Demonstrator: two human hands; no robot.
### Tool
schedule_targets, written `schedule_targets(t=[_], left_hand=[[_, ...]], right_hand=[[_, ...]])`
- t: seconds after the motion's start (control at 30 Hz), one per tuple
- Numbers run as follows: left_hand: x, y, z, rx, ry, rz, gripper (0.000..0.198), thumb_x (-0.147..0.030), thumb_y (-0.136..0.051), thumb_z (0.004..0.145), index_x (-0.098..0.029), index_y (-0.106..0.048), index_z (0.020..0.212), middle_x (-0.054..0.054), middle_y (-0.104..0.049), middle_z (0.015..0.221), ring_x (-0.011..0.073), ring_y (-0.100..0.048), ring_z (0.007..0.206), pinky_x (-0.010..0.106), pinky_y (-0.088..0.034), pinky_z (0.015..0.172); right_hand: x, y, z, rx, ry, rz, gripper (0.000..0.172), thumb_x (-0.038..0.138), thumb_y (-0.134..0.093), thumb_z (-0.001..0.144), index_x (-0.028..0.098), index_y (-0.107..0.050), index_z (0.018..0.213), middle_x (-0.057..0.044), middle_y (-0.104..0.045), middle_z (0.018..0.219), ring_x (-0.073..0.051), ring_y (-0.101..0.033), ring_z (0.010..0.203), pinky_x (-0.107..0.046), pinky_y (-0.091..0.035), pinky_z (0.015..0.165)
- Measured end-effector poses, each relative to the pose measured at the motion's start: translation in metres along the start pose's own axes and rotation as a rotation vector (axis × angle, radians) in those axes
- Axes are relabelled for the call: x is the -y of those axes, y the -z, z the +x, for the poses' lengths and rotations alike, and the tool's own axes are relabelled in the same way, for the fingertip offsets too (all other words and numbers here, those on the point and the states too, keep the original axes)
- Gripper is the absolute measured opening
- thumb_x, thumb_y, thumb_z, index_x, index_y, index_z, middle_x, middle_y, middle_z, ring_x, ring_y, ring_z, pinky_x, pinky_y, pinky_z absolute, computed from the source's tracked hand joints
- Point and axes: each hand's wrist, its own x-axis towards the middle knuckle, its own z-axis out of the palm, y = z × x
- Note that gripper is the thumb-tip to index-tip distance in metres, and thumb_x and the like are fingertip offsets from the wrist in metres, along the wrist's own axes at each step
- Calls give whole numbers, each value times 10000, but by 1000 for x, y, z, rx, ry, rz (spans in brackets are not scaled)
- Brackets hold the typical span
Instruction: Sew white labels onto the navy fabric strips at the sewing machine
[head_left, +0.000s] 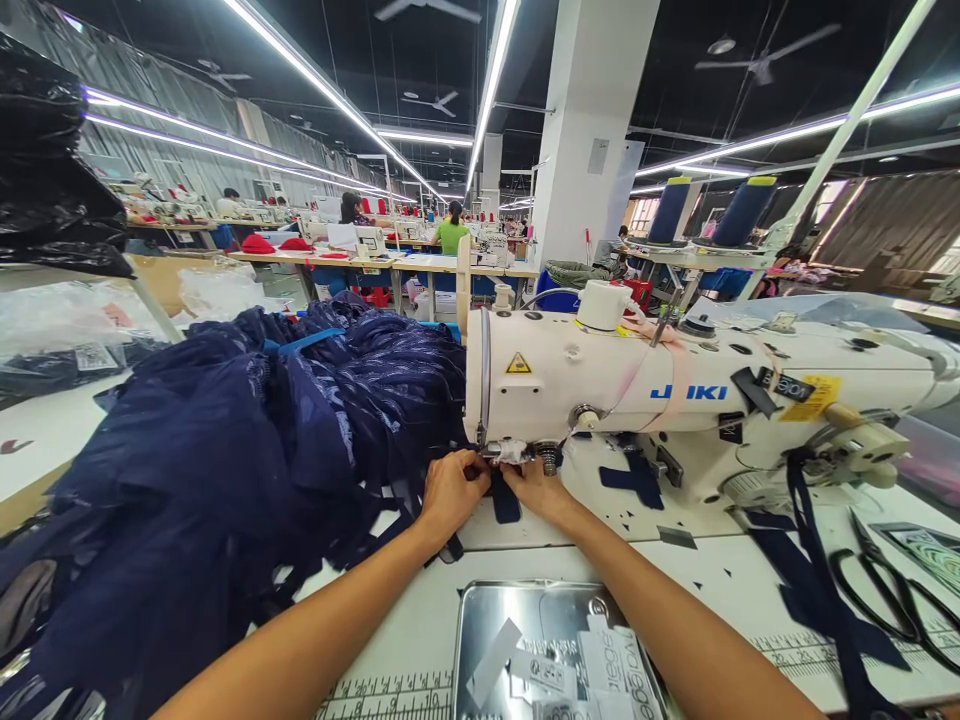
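My left hand is closed, thumb and fingertips pinched on dark navy fabric beside the needle area of a white sewing machine. Opposite it, my right hand reaches under the machine head, its fingers bent together at the same work. Between the two hands a navy fabric strip hangs toward me on the machine bed. The machine's parts partly hide my right fingertips and the seam spot. A large heap of navy garments lies left of my left hand, its edge close to the fingers.
A metal tray with printed labels sits in front, under my forearms. Black scissors and navy strips lie at right, near fabric scraps. Thread cones stand behind. Co-workers sit at far tables.
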Motion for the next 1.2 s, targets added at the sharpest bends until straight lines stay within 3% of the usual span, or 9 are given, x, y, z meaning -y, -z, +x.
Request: schedule_targets(t=[0.5, 0.9, 1.2], left_hand=[[-1, 1, 0, -5, 6, 9, 111, -137, -516, 659, -165, -611, 608, -38, -556, 540, 100, -508, 546, 188, -337, 526], [2, -1, 1, -5, 0, 4, 109, -157, -521, 680, -166, -617, 630, -37, -557, 529, 97, -503, 521, 190, -331, 516], [1, -1, 2, -6, -14, 7, 120, -161, -526, 694, -163, -635, 645, -33, -565, 534, 100, -509, 525, 194, -330, 514]], right_hand=[[4, 12, -2, 35, 53, 31, 236, 129, -441, 785, 215, -654, 838, -42, -662, 788, -192, -597, 849, -295, -473, 740], [1, 4, 1, 69, -42, 99, 212, 122, -464, 780, 192, -656, 838, -19, -669, 806, -171, -616, 804, -221, -466, 698], [3, 9, 0, 102, -64, 131, 201, 148, -475, 789, 190, -662, 847, -33, -666, 798, -188, -613, 814, -263, -476, 710]])
